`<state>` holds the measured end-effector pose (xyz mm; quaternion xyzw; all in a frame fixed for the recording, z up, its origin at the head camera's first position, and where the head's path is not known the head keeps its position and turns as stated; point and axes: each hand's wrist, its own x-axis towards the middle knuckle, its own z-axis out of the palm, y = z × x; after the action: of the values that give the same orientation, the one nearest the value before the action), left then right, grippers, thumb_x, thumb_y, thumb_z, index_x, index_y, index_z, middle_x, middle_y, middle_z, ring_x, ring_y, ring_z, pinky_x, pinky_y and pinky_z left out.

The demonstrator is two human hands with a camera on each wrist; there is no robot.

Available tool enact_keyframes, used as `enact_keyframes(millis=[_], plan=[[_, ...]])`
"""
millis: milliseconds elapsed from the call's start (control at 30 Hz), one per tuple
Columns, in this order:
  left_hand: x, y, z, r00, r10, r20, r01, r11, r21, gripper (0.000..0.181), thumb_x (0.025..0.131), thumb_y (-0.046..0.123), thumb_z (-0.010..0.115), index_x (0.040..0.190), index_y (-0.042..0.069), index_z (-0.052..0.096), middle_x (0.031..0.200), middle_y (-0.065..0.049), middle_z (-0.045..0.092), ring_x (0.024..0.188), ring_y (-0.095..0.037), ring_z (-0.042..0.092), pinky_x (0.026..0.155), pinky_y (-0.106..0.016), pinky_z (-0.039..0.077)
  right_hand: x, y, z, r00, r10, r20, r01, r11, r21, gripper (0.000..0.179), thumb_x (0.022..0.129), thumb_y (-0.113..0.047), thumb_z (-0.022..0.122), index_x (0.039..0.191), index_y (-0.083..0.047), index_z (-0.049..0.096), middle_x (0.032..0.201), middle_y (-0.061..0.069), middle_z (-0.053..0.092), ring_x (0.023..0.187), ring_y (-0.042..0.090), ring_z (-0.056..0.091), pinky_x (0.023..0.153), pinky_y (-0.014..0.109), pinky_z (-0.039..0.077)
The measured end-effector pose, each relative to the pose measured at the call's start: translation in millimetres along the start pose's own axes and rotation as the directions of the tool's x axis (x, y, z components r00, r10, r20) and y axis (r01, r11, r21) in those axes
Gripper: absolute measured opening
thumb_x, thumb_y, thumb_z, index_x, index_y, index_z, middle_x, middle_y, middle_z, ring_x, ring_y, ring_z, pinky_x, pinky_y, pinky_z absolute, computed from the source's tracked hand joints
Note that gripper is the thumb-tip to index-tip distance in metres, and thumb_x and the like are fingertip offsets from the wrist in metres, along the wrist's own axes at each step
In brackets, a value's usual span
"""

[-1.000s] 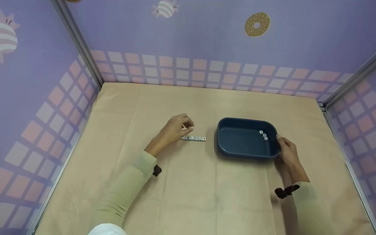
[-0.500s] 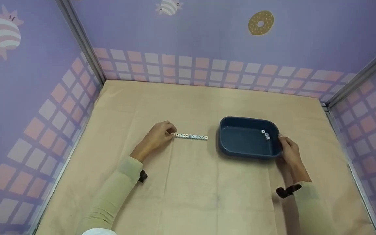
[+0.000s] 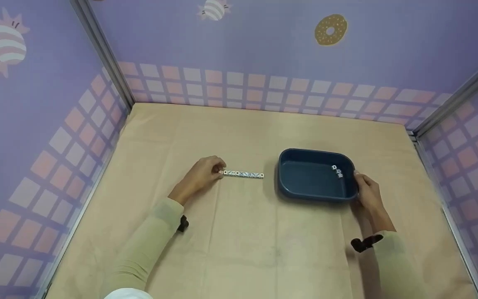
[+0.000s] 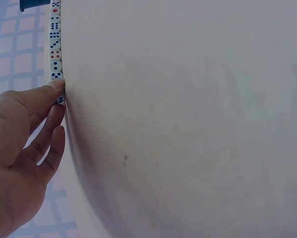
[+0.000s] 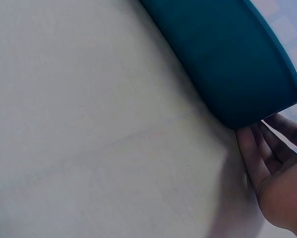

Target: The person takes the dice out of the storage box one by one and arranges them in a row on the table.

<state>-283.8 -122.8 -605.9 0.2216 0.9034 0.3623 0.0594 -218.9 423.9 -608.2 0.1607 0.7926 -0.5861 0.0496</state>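
Observation:
A straight row of small white dice (image 3: 245, 174) lies on the cloth in the middle of the head view. At the row's left end my left hand (image 3: 201, 174) pinches a die (image 4: 59, 99) between thumb and fingers, in line with the others. The left wrist view shows blue and red pips along the row. To the right stands a dark blue rectangular dish (image 3: 307, 178) with several dice (image 3: 337, 171) near its right end. My right hand (image 3: 369, 193) holds the dish by that end, thumb at the rim. In the right wrist view its fingers (image 5: 252, 156) reach under the dish.
A beige cloth (image 3: 243, 241) covers the table. Purple panels with a pink and white check border (image 3: 255, 89) stand at the back and both sides, joined by metal posts (image 3: 102, 50).
My left hand has moved left from over the row to its left end, uncovering more dice, and now pinches the end die there. The right hand and the dish stay in place.

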Motion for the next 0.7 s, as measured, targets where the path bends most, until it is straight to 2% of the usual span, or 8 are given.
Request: enact_keyframes(millis=[233,533,700], plan=[[1.1,-1.8,1.4,1.000,0.000,-0.006,-0.001,0.999,-0.039,0.028,0.095,0.005,0.080,0.122,0.003,0.073,0.112,-0.007,0.071,0.100,-0.021,0.067,0.091,-0.038,0.057,-0.3,0,2,1.000,0.007,-0.020,-0.007,1.000,0.004,0.084,0.108,-0.063,0.043,0.161,0.002,0.040,0.164,0.023,0.040,0.156,0.035,0.031,0.129,0.046,0.020],[2.6,-1.7,-1.2,1.000,-0.004,0.018,0.004,0.999,-0.043,0.033,0.095,0.010,0.081,0.126,0.005,0.072,0.115,-0.005,0.071,0.106,-0.021,0.067,0.095,-0.039,0.056,-1.2,-2,2,0.999,-0.008,-0.032,0.007,1.000,-0.017,0.083,0.108,-0.064,0.042,0.158,0.003,0.044,0.161,0.024,0.043,0.153,0.035,0.034,0.128,0.047,0.021],[11.0,9.0,-10.0,1.000,0.008,0.022,-0.006,0.996,-0.087,0.036,0.099,0.013,0.078,0.133,0.004,0.069,0.123,-0.007,0.068,0.116,-0.026,0.064,0.101,-0.043,0.053,-0.9,-2,0,1.000,0.015,-0.021,-0.016,1.000,-0.018,0.081,0.110,-0.062,0.041,0.160,0.001,0.041,0.162,0.024,0.042,0.152,0.034,0.035,0.128,0.048,0.022]])
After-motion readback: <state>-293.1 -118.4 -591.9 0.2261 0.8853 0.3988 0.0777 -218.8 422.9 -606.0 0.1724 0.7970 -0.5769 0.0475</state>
